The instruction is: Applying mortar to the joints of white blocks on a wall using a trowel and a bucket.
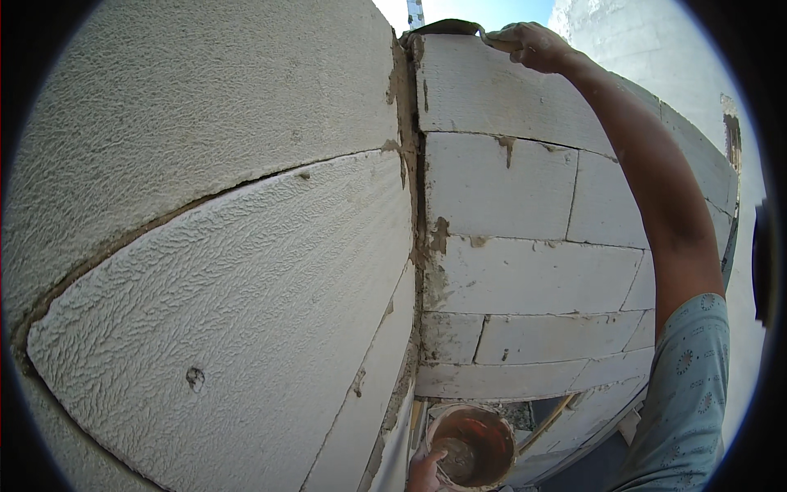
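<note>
My right hand [533,45] is raised to the top of the white block wall [500,180], closed on the handle of a trowel [447,27]; its dark blade lies along the top edge of the highest block, beside the corner. Low in the view, my left hand [426,467] grips the rim of a round bucket [484,439], which has wet grey mortar and a reddish inside wall. Dried and smeared mortar [439,238] marks the vertical corner joint and some block edges.
A textured white wall [205,303] fills the left side and meets the block wall at an inside corner. A pale wall [656,41] rises behind at upper right. A thin pale strip [415,12] stands above the corner. Below the blocks are a ledge and a wooden piece [545,426].
</note>
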A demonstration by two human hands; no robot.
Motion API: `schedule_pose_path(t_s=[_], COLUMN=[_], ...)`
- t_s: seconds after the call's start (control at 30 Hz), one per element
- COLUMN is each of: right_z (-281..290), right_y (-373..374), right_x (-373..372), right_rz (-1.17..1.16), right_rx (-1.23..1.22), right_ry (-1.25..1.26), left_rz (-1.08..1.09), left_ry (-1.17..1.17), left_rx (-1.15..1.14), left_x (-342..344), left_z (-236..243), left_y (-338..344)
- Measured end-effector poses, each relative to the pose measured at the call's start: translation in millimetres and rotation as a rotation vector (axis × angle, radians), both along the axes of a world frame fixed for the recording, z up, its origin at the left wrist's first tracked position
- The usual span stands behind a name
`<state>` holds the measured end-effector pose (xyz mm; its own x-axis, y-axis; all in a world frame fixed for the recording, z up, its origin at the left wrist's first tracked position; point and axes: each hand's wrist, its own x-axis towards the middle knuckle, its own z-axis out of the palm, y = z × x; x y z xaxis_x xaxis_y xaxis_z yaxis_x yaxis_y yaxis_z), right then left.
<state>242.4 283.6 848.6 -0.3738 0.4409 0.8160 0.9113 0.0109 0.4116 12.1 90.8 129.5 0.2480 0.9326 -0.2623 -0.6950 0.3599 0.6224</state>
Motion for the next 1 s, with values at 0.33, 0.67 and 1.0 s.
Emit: schedule_pose_path(t_s=[0.33,0.67,1.0], right_z=[63.4,26.1,16.2], right_y=[-37.7,-59.2,-16.6], right_x=[47.1,34.7,-23.0], right_rz=[0.020,-0.170,-0.040], right_rx=[-0.072,0.164,-0.072], right_ry=[-0.285,-0.138,-0.016], left_rz=[-0.009,-0.008,-0.087], left_ry=[-0.011,0.071,0.055], left_rx=[-0.026,0.026,-0.081], left_x=[-3.0,0.4,8.5], left_z=[-0.5,-5.9,-26.2], left_y=[-3.5,-0.3,-6.2])
